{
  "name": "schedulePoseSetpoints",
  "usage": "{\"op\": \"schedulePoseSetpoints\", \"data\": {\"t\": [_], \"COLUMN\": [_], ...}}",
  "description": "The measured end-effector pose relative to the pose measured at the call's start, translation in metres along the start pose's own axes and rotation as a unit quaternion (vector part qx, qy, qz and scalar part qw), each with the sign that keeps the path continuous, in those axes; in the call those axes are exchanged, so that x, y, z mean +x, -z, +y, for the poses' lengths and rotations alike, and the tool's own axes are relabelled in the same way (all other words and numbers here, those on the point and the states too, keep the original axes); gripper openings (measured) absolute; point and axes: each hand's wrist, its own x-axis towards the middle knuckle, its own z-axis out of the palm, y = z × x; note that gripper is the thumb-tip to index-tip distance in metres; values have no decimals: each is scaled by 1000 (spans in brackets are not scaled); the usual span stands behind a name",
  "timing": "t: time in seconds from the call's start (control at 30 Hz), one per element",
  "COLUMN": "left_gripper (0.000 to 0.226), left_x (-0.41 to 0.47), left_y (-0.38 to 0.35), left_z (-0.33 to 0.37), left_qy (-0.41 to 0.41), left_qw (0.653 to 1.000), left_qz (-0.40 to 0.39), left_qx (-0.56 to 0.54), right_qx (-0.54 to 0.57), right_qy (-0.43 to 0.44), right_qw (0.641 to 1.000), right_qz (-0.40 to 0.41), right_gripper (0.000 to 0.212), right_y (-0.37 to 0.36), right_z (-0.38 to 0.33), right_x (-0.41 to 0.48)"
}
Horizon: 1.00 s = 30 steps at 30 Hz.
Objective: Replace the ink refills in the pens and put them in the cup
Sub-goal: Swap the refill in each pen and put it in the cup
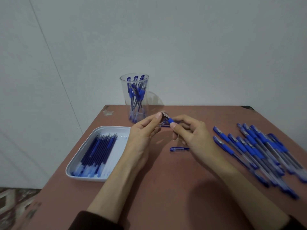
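Your left hand [142, 131] pinches the pen [170, 121] at its tip; your right hand [191, 132] pinches its blue grip, near the cup [145, 105].

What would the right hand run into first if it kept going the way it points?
Probably the left hand, pinching the other end of the blue-gripped pen that the right hand holds. Farther along stands the clear plastic cup of pens, though depth is unclear.
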Motion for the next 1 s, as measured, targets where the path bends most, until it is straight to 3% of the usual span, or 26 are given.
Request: {"op": "schedulePoseSetpoints", "data": {"t": [0.1,0.2,0.47,0.57,0.63,0.67,0.7,0.77,0.8,0.93,1.0], "left_gripper": [26,15,16,17,28,36,41,40,38,39,32], "left_x": [-1,0,-4,-3,-3,-3,-3,-3,-4,-6,-6], "left_y": [0,-1,-5,-8,-11,-9,-7,-4,-3,0,2], "left_z": [0,1,6,3,-3,-8,-11,-16,-16,-18,-18], "left_qy": [-7,-9,17,19,36,24,-15,-115,-145,-138,-140], "left_qw": [1000,1000,998,998,996,999,988,887,846,754,754], "left_qz": [2,5,-41,-44,-46,-34,-26,-36,-62,-148,-158], "left_qx": [6,-6,-38,-52,-66,6,155,446,509,625,622], "right_qx": [13,104,285,271,241,226,206,172,164,130,97], "right_qy": [0,-60,-212,-209,-181,-165,-150,-131,-130,-136,-128], "right_qw": [1000,991,921,930,950,959,967,974,973,975,979], "right_qz": [-20,-58,-158,-137,-78,-39,2,71,94,122,122], "right_gripper": [15,17,26,31,31,26,21,17,16,15,14], "right_y": [0,-1,7,7,9,10,12,17,20,24,24], "right_z": [-2,-3,-3,-2,1,3,5,8,10,12,13], "right_x": [-2,-1,0,3,9,12,14,17,18,18,18]}}
